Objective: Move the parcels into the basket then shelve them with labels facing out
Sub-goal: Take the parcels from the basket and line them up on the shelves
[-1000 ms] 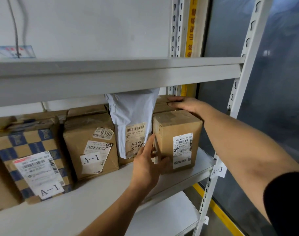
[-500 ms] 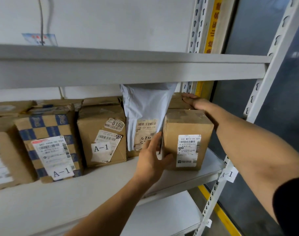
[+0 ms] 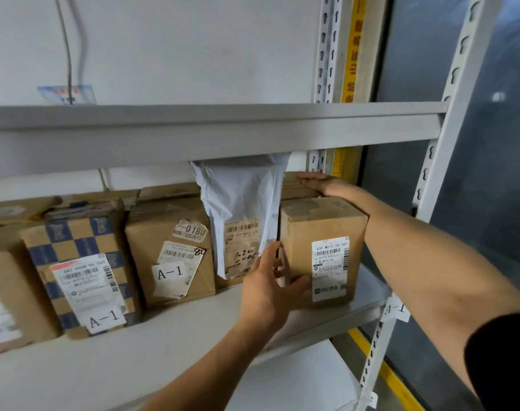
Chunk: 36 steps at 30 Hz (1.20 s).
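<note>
Grey metal shelving unit [image 3: 211, 137] with slotted uprights, white wall behind, yellow floor stripe [image 3: 392, 378] at lower right. Middle shelf [image 3: 110, 360] carries a row of parcels, labels facing outward. From the left: plain brown carton [image 3: 12, 295], partly out of frame; blue-and-tan checkered box [image 3: 78, 274] with shipping label and an "A-1" sticker; brown carton [image 3: 170, 247] marked "0180" and "A-1"; white poly mailer [image 3: 241, 209], upright, its top hidden behind the shelf above, barcode label with handwriting on its face; small brown box [image 3: 324, 250] at the right end of the shelf, barcode label forward, touching the mailer's side. A further carton [image 3: 297, 188] lies behind the small box. Left hand [image 3: 267, 289] — thumb across the lower front of the small brown box, fingers reaching up its left side against the mailer, gripping that corner. Right hand [image 3: 321, 182] — flat, fingers straight, resting on the rear carton behind the small box; black sleeve at the frame edge. "A-1" tag [image 3: 396, 310] on the right upright.
</note>
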{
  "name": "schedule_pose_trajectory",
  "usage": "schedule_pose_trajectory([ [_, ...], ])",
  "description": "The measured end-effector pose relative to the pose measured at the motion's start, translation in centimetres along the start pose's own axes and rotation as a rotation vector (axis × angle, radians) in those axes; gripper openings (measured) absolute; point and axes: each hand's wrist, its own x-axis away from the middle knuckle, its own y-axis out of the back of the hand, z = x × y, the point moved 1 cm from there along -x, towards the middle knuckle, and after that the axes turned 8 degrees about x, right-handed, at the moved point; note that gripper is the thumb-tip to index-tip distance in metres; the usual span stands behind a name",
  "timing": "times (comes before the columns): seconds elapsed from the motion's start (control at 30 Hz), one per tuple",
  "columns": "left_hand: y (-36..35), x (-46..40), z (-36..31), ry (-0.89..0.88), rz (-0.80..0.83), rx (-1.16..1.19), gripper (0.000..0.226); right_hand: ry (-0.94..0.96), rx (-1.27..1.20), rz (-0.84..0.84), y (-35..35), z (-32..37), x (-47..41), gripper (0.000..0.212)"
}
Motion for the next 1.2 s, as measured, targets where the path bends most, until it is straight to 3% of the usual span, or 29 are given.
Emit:
schedule_pose_trajectory([
  [0.53,1.0,0.1,1.1,0.020,-0.093,-0.034,0.078,0.028,0.006,0.022,-0.4,3.0,1.7,0.044],
  [0.7,1.5,0.3,0.2,0.050,-0.053,-0.060,0.075,-0.066,-0.230,-0.048,2.1,2.6,3.4,0.022],
  [0.97,5.7,2.4,-0.9,0.047,-0.081,-0.166,0.075,0.164,0.236,-0.222,1.2,9.5,12.5,0.037],
  [1.2,15.1,4.4,-0.9,0.029,-0.217,-0.227,0.066,0.265,0.367,-0.449,-5.3,15.2,21.0,0.034],
])
